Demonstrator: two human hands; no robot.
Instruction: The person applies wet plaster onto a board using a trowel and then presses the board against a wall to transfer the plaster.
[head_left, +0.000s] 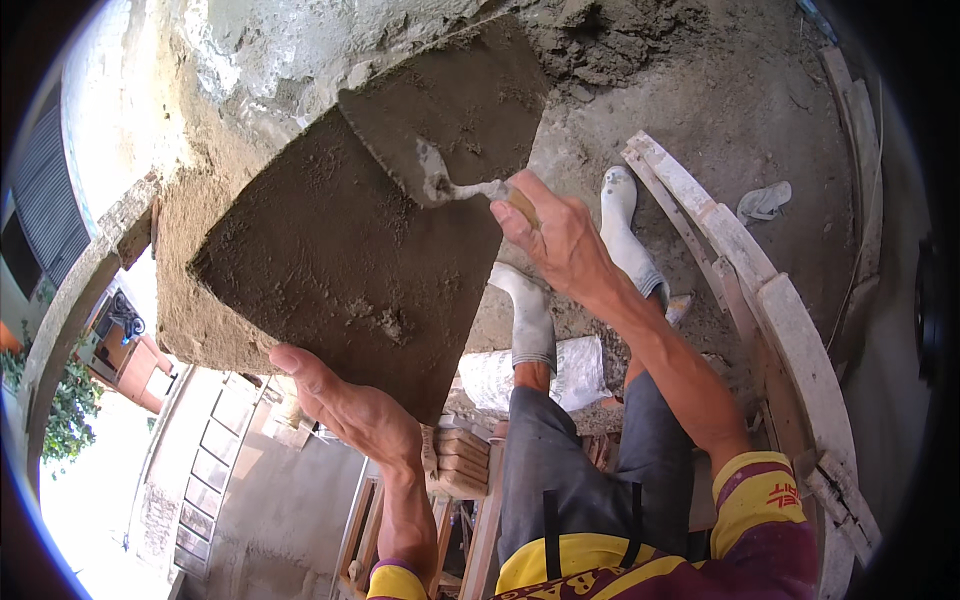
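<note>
My right hand (pixel 545 225) is closed round the handle of a trowel (pixel 470 190) smeared with pale mortar. The trowel's neck meets a dark, mortar-coated area, where the blade's outline is hard to tell. Below and left of it spreads a broad, angular surface of wet mortar (pixel 330 240), with crumbly lumps near its lower edge. Along that edge lies my left hand (pixel 355 410), thumb side up and stretched out. Some of its fingers are hidden, and I see no tool in it.
Curved wooden forms (pixel 790 310) stand on the right; another curved piece (pixel 60 310) is at the left. Loose mortar (pixel 610 45) lies at the top. A white sack (pixel 585 372) is by my boots (pixel 525 310). Stacked bricks (pixel 460 462) sit near a wooden frame; a ladder (pixel 210 470) is lower left.
</note>
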